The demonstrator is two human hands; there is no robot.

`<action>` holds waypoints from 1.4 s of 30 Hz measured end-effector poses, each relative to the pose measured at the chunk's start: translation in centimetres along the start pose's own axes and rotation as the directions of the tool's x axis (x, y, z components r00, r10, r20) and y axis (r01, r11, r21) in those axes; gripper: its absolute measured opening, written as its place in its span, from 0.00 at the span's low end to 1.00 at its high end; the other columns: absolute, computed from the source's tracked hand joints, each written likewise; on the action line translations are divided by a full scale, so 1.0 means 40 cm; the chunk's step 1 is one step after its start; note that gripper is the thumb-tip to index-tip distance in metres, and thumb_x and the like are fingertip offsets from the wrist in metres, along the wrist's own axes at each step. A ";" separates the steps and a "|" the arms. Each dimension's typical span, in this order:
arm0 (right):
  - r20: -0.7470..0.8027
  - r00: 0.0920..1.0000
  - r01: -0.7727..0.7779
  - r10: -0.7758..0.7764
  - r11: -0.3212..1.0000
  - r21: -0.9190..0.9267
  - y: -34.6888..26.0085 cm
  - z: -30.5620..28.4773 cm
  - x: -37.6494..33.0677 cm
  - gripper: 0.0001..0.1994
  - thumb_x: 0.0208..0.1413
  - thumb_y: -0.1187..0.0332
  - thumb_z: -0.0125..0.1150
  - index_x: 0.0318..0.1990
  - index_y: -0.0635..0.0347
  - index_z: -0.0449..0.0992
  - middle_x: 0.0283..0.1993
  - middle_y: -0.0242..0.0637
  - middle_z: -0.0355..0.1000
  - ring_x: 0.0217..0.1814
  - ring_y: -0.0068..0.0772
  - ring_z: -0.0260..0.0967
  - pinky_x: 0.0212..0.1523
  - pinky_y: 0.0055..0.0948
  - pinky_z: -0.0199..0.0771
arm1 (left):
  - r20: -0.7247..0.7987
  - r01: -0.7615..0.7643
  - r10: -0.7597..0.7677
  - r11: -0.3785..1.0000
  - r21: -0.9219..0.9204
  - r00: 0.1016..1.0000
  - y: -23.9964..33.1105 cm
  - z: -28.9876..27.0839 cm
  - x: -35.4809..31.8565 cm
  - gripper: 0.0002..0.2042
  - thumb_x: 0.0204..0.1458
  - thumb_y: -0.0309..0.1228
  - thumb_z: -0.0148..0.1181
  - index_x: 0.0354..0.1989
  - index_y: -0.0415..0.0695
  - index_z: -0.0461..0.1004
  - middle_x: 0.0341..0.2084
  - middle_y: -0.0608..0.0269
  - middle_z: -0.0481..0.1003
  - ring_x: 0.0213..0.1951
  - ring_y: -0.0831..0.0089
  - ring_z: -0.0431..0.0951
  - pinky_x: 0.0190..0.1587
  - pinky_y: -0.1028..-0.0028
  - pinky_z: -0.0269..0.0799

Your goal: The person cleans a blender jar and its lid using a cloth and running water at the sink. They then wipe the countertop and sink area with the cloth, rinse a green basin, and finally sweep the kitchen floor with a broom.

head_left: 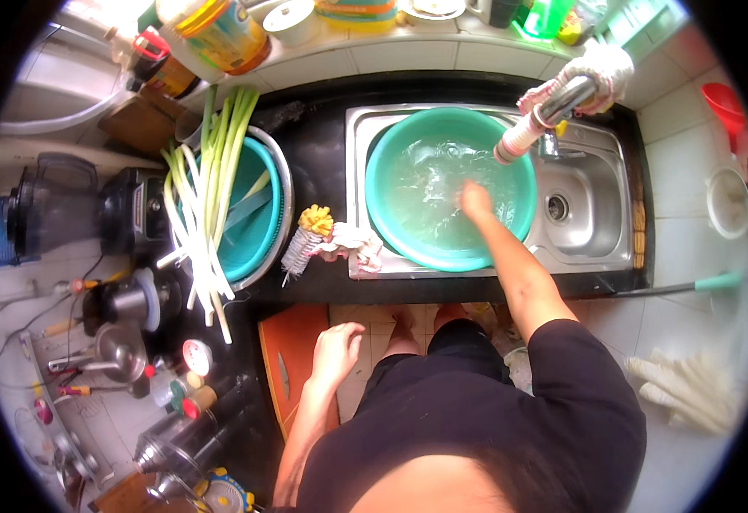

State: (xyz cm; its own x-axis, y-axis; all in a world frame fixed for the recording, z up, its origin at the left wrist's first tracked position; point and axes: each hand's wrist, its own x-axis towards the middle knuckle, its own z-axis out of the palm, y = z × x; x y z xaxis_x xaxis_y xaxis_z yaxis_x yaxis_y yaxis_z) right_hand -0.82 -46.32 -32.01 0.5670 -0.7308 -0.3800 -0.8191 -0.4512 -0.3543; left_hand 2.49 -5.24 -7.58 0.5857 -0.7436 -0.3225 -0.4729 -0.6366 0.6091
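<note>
The basin (pixel 451 184), full of water, is seated in the sink (pixel 592 209) beneath the tap (pixel 532 128). The right hand (pixel 475 201) is dipped in the water; its fingers appear loosely together, though ripples obscure them. The left hand (pixel 336 346) hangs free below the bench (pixel 323 162), fingers curled and holding nothing. Overflow is judged likely if the tap runs, and a brisk stir could splash the brush (pixel 306 239) alongside.
</note>
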 end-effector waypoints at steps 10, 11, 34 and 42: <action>0.342 0.923 0.083 -0.175 0.960 0.268 0.003 -0.108 -0.035 0.22 0.39 0.70 0.66 0.46 0.53 0.69 0.43 0.48 0.71 0.49 0.52 0.69 0.47 0.50 0.70 | -0.376 0.001 0.151 0.927 0.374 0.914 -0.009 0.038 0.316 0.10 0.47 0.24 0.54 0.39 0.43 0.73 0.34 0.55 0.70 0.39 0.57 0.72 0.41 0.63 0.69; 0.410 0.903 -0.159 -0.129 0.786 0.598 -0.003 -0.116 -0.037 0.20 0.40 0.71 0.64 0.44 0.52 0.68 0.45 0.47 0.69 0.51 0.53 0.67 0.49 0.53 0.69 | -0.365 0.029 0.149 0.897 0.441 0.919 -0.017 0.044 0.348 0.10 0.46 0.25 0.54 0.39 0.44 0.73 0.35 0.56 0.69 0.41 0.59 0.71 0.43 0.64 0.68; -0.126 0.891 -0.294 0.436 0.766 0.572 0.546 -0.422 -0.154 0.18 0.47 0.53 0.63 0.37 0.57 0.72 0.21 0.33 0.69 0.17 0.34 0.67 0.19 0.32 0.66 | -0.191 0.113 -0.062 0.957 0.266 0.980 0.037 0.081 0.641 0.23 0.44 0.26 0.55 0.50 0.34 0.62 0.42 0.42 0.68 0.45 0.47 0.71 0.49 0.57 0.67; 0.283 0.951 -0.251 0.124 0.844 0.475 0.221 -0.400 -0.313 0.37 0.42 0.57 0.67 0.57 0.67 0.57 0.42 0.53 0.72 0.43 0.50 0.72 0.45 0.40 0.71 | -0.249 0.349 -0.297 0.915 0.202 0.922 0.032 0.058 0.716 0.22 0.44 0.28 0.56 0.49 0.36 0.63 0.43 0.42 0.70 0.47 0.48 0.72 0.50 0.59 0.68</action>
State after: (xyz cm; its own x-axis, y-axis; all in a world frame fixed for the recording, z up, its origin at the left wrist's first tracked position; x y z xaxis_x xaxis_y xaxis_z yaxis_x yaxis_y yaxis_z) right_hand -16.56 -49.36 -16.70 0.4622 -0.6065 -0.6469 -0.7919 0.0461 -0.6090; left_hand 17.16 -27.83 -17.71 0.8441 -0.4459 -0.2978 -0.3612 -0.8833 0.2987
